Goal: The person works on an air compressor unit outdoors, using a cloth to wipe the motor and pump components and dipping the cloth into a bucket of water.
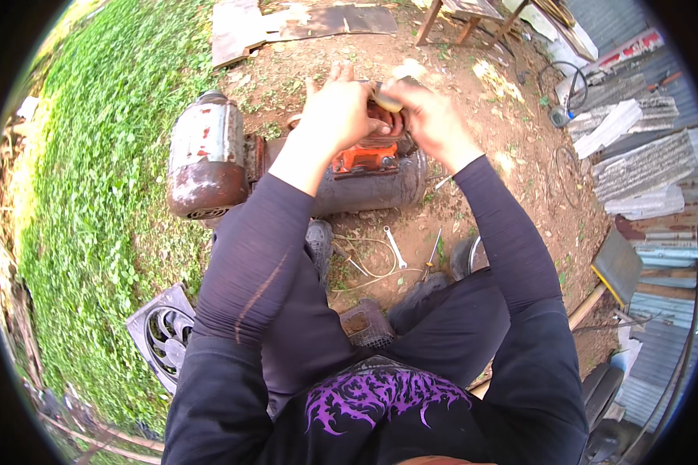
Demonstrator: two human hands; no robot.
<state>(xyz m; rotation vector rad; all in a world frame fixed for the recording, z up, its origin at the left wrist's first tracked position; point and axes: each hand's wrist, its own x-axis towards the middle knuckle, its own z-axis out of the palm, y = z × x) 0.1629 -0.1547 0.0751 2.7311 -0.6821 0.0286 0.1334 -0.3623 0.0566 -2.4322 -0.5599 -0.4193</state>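
Observation:
A weathered compressor has a rusty silver-and-brown motor (203,163) on the left, a grey tank (368,186) and an orange-red pump (364,159) on top. My left hand (335,118) is over the pump top, its fingers apart and its thumb beside the metal. My right hand (430,120) is closed round a yellowish object (388,101) at the pump's upper right; what exactly it is, I cannot make out. My hands partly hide the pump top.
A combination wrench (395,248), screwdrivers (434,249) and a cord lie on the dirt below the tank. A fan unit (167,338) sits at lower left on grass. Flat boards (236,31) and a wooden stand (465,15) are behind, with corrugated sheets (644,170) along the right.

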